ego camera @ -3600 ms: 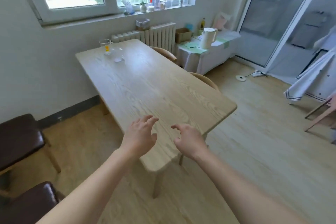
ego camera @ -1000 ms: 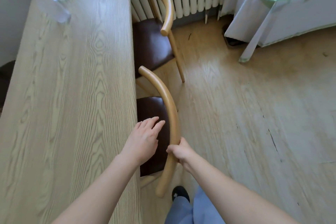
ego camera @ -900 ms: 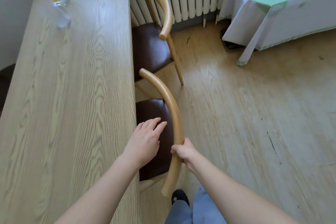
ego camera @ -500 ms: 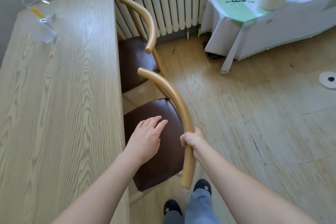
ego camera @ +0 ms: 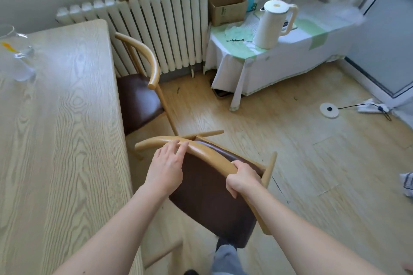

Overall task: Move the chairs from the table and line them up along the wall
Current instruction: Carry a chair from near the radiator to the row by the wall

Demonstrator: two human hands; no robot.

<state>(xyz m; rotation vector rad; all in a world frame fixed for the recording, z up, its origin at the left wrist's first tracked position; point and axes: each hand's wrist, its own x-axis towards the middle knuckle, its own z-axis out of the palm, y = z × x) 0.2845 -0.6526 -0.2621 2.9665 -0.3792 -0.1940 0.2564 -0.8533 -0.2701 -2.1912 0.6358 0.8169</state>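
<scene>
**Near chair is off the table edge, tipped in your hands**

You're gripping the near chair (ego camera: 207, 196) by its curved wooden backrest. Your right hand (ego camera: 242, 177) is clenching around the rail near its right end, while your left hand (ego camera: 166, 171) is lying loose and flat, fingers just touching the rail further along. The chair is sitting tilted, brown seat facing you, angled away from the wooden table (ego camera: 55, 140) on your left. The second chair (ego camera: 139, 94) is sitting tucked under the table by the white radiator (ego camera: 156, 27). A white kettle (ego camera: 271, 25) is standing on the small cloth-covered side table (ego camera: 290, 58) beyond.
</scene>
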